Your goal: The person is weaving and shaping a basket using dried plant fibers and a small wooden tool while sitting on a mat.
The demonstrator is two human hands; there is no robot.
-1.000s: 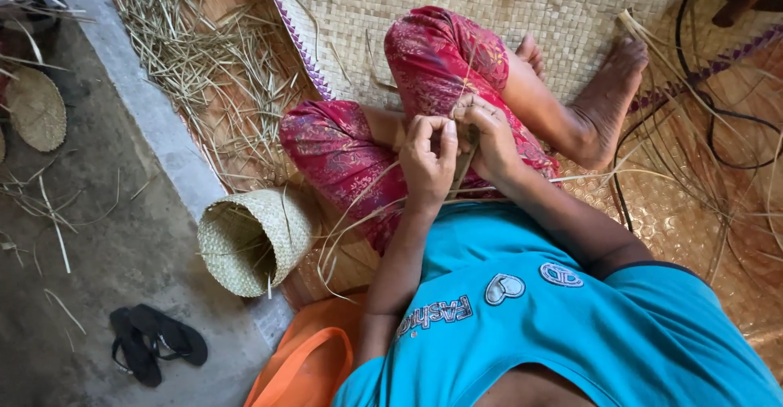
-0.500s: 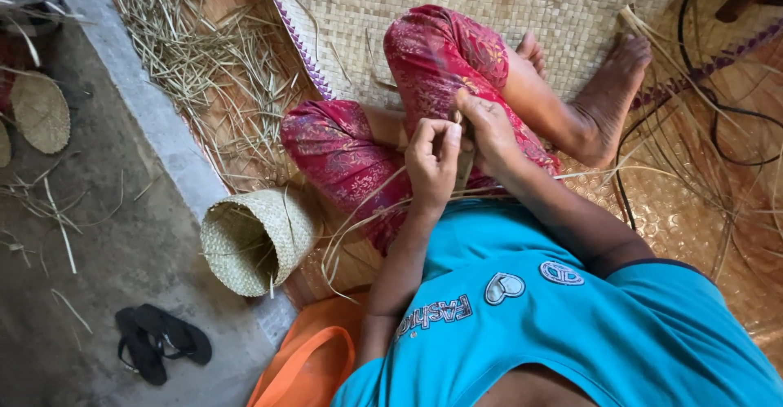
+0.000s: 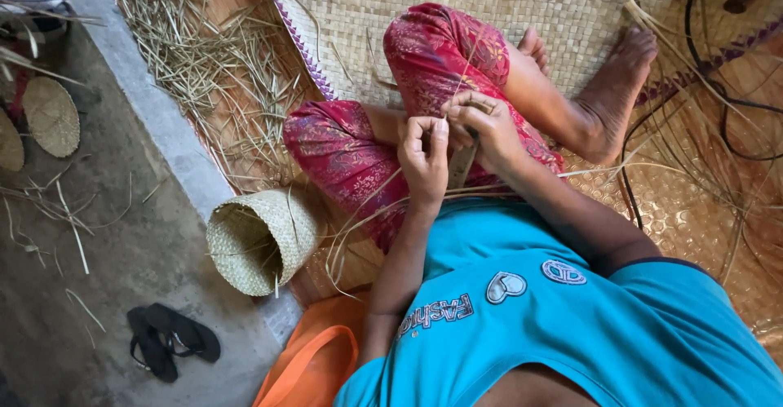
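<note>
We are pinching a thin straw strip between our left hand and right hand, both closed tight on it over our lap, keeping it steady. A woven basket is lying nearby.

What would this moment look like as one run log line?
left hand: pinching straw strands | right hand: gripping woven strip | woven basket: on its side, untouched

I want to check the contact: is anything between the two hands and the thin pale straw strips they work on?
Nothing visible is. The left hand and right hand both pinch the thin pale straw strips directly, above the red patterned trousers.
</note>
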